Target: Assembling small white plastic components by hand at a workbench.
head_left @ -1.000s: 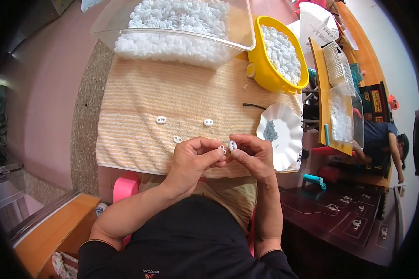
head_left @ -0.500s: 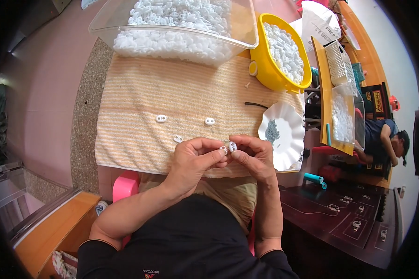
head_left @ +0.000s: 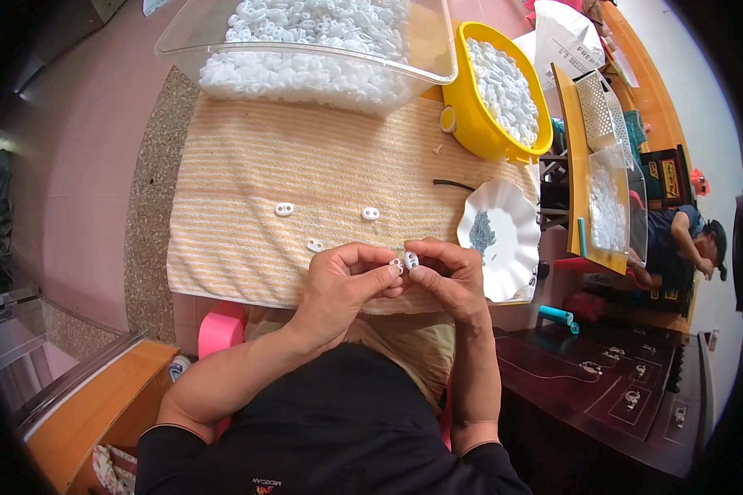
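L hand (head_left: 344,280) pinches small pc (head_left: 397,265), R hand (head_left: 452,280) pinches oval pc (head_left: 411,261); prob. unjoined. 3 loose pcs (head_left: 284,209) on towel (head_left: 322,157).

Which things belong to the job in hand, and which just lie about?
Likely in use:
white piece in left fingers
white oval in right fingers
three loose pieces on towel
clear tub, yellow tub
plate of grey bits

Apparently lying about:
black strip
turquoise cylinder

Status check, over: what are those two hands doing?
Left fingers pinching small white piece. Right fingers pinching white oval piece. Three loose pieces nearby on striped towel.
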The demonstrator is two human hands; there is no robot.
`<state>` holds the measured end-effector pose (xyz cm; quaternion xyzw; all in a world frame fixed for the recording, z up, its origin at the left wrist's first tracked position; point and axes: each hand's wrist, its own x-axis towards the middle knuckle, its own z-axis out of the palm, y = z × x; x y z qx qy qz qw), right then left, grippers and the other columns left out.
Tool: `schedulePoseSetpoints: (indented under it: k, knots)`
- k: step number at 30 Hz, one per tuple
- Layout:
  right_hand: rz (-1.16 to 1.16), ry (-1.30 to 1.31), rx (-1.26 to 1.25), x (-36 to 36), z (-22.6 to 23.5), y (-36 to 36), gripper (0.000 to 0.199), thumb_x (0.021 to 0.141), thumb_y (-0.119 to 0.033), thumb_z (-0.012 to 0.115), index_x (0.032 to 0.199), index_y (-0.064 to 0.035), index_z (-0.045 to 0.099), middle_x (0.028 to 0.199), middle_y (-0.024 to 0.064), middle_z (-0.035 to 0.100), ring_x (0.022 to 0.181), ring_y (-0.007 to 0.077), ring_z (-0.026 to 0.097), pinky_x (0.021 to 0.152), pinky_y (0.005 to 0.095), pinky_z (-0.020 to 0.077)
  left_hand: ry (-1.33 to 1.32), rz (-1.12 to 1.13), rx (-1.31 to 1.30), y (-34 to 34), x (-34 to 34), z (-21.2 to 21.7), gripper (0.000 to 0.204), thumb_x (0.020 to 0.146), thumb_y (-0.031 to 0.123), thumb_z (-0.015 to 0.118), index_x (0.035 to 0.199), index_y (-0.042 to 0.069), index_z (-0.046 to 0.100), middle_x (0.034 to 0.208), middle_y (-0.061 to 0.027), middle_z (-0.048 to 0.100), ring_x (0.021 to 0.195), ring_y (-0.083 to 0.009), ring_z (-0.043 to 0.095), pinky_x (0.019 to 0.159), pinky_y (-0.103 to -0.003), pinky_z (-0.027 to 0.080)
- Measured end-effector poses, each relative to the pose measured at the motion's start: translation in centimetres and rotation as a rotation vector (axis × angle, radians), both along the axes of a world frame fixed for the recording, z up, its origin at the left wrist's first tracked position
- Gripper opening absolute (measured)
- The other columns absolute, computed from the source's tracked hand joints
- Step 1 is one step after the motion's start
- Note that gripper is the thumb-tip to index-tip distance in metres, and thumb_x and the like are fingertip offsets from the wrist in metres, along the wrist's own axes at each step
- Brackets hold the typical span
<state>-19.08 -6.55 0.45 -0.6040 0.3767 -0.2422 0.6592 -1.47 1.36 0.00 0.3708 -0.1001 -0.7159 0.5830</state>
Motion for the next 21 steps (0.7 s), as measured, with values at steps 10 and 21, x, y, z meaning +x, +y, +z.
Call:
schedulePoseSetpoints:
  k: [10,21]
  knots:
    - [0.000,-0.041,0.027,0.02,0.17,0.15,0.029,0.083,0.003,0.065,0.112,0.0049,0.062,0.099,0.0093,0.066,0.090,0.0144,0.063,0.081,0.0258,0.0515,-0.008,-0.003,-0.018,0.04,-0.09,0.00,0.017,0.086,0.004,0.066,0.101,-0.004,0.063,0.089,-0.0094,0.067,0.076,-0.0111,0.064,0.071,-0.022,0.054]
    - [0.014,-0.025,-0.038,-0.09,-0.03,0.09,0.029,0.081,0.004,0.067,0.110,0.0046,0.063,0.099,0.0089,0.066,0.089,0.0130,0.063,0.079,0.0244,0.0497,-0.013,-0.003,-0.029,0.08,-0.13,-0.22,0.017,0.085,0.003,0.066,0.101,-0.005,0.062,0.090,-0.0099,0.067,0.076,-0.0114,0.064,0.072,-0.023,0.054]
